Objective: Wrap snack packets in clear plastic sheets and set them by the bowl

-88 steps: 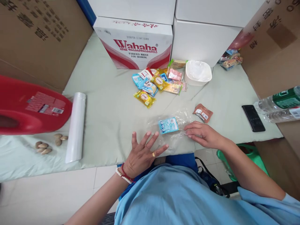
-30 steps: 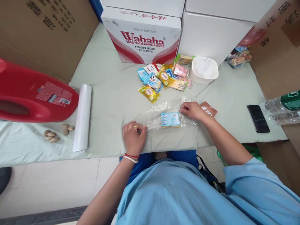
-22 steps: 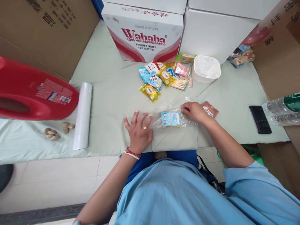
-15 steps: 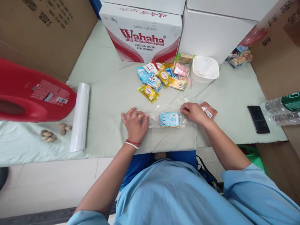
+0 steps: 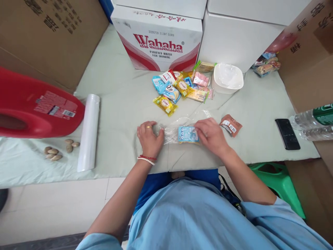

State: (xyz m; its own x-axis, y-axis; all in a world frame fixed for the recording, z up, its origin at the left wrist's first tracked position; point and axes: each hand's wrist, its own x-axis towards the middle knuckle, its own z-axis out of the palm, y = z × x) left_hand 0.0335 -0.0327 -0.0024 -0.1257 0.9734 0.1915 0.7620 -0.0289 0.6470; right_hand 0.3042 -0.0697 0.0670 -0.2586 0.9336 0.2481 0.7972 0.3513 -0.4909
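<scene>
A blue snack packet (image 5: 184, 134) lies flat near the table's front edge, with a bit of yellow wrapper showing below it. Thin clear plastic film (image 5: 170, 134) surrounds the packet, crumpled at its left end. My left hand (image 5: 150, 140) rests there, fingers curled and thumb to the right, holding that end. From the other side my right hand (image 5: 212, 136) pinches the film and covers the packet's right edge. A brown packet (image 5: 231, 125) with a barcode label lies just right of my right hand.
Behind are a pile of wrapped snacks (image 5: 179, 86), a white plastic tub (image 5: 228, 79) and a Wahaba carton (image 5: 158, 41). To the left stand a white roll (image 5: 88, 132), a red jug (image 5: 39, 104) and several nuts (image 5: 53, 153). A phone (image 5: 287, 134) and bottles (image 5: 312, 119) lie right.
My right hand has moved left, from the film's right end onto the packet's right edge. My left hand's thumb and fingers have shifted slightly at the left end.
</scene>
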